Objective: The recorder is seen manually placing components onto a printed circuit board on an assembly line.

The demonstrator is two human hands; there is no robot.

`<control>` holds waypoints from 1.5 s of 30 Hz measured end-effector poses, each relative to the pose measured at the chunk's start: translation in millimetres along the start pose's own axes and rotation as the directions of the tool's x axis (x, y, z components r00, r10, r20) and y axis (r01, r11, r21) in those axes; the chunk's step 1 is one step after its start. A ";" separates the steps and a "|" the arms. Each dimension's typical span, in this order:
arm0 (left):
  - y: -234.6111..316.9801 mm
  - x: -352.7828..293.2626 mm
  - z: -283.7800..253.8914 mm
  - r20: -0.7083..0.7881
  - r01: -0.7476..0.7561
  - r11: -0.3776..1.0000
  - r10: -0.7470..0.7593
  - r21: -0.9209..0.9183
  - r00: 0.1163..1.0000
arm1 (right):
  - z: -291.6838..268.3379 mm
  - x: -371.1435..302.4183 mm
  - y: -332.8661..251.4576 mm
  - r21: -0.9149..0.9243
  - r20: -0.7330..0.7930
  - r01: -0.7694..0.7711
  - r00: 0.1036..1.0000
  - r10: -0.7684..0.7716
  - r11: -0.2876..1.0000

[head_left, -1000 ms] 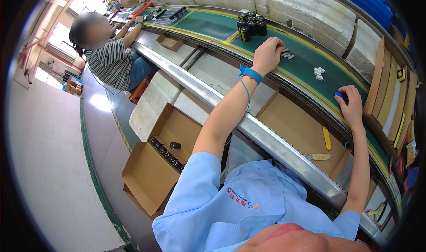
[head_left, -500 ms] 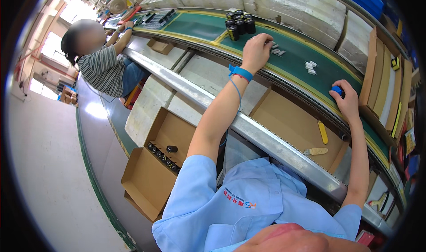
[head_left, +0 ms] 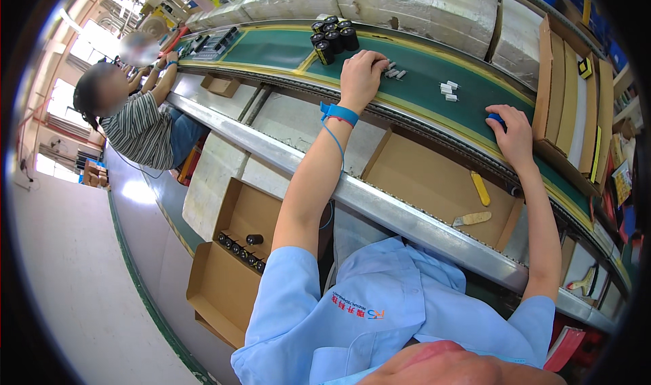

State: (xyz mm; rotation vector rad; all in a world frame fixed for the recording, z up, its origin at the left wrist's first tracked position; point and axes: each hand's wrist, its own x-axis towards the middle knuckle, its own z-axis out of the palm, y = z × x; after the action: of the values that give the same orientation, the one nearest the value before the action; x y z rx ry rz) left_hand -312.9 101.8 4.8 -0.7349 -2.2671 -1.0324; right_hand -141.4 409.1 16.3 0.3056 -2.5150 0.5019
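Over the green conveyor belt (head_left: 434, 66), my left hand (head_left: 363, 80) has its fingers curled together beside several small grey cylinders (head_left: 395, 71). Whatever its fingertips hold, if anything, is hidden. My right hand (head_left: 513, 135) grips a small blue object (head_left: 496, 119) at the belt's near edge; the fingers cover much of it, so its kind does not show. Between the hands lie several small white cylindrical parts (head_left: 449, 90) with thin ends. A group of black cylindrical capacitors (head_left: 333, 39) stands upright left of my left hand. A blue wrist strap (head_left: 339, 113) circles my left wrist.
Below the belt, a shallow cardboard box (head_left: 420, 178) holds a yellow-handled tool (head_left: 480, 188) and a brush-like tool (head_left: 472, 218). Another open box (head_left: 230, 276) holds black cylinders. Foam blocks (head_left: 413, 8) line the far side. A co-worker (head_left: 139, 124) sits at left.
The whole view has shifted, moving the belt and its parts leftward in the picture. Both hands keep nearly the same places beside the grey and white parts.
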 end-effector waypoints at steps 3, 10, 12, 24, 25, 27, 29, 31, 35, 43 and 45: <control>-1.7 -1.1 -0.1 0.010 -0.006 1.000 0.006 0.017 1.000 | 0.7 0.0 -1.1 0.033 0.023 -0.029 0.999 0.029 0.999; -2.6 -2.4 -0.9 0.033 -0.024 1.000 0.024 0.003 0.999 | 0.2 0.5 -2.6 0.008 0.018 0.002 1.000 -0.002 1.000; -2.7 -3.1 -0.3 0.064 0.009 1.000 -0.008 -0.019 0.998 | -0.4 0.4 -3.1 -0.010 0.000 0.025 1.000 -0.025 1.000; 3.1 -1.3 -1.2 0.124 0.028 0.998 -0.020 -0.060 0.992 | -0.1 0.4 -2.6 0.012 0.038 -0.024 0.999 0.024 1.000; 2.0 -1.2 -0.8 0.125 0.027 0.998 -0.019 -0.060 0.992 | 0.1 0.8 -2.8 0.019 0.042 -0.029 0.999 0.028 0.999; 0.2 -1.8 -1.3 0.102 0.023 0.998 -0.018 -0.052 0.995 | 0.1 1.3 -3.5 0.027 0.047 -0.035 0.998 0.034 0.999; -0.8 -2.0 -1.6 0.104 0.035 0.998 -0.029 -0.058 0.994 | -1.0 1.9 -4.4 0.048 0.044 -0.012 0.999 0.010 0.999; 2.5 -1.0 -2.4 0.109 0.045 0.997 -0.038 -0.066 0.993 | -1.6 1.3 -4.2 0.053 0.046 -0.024 0.999 0.022 0.998; 2.6 -0.4 -3.3 0.127 -0.003 0.999 0.008 -0.038 0.992 | -0.5 0.6 -3.9 0.061 0.046 -0.028 0.999 0.026 0.998; -8.4 -3.0 1.0 0.032 0.066 0.998 -0.065 -0.019 0.997 | -0.3 0.8 -2.5 0.033 0.044 -0.011 0.999 0.010 0.999; -8.9 -5.6 3.0 -0.039 0.067 0.995 -0.064 0.073 0.997 | -0.1 1.0 -2.5 0.037 0.041 -0.017 0.999 0.015 0.999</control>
State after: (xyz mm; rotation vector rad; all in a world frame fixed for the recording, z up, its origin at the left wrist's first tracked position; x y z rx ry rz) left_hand -315.6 97.8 -5.0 -0.6101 -2.2981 -0.9778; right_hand -141.4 406.8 17.6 0.3133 -2.5519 0.5552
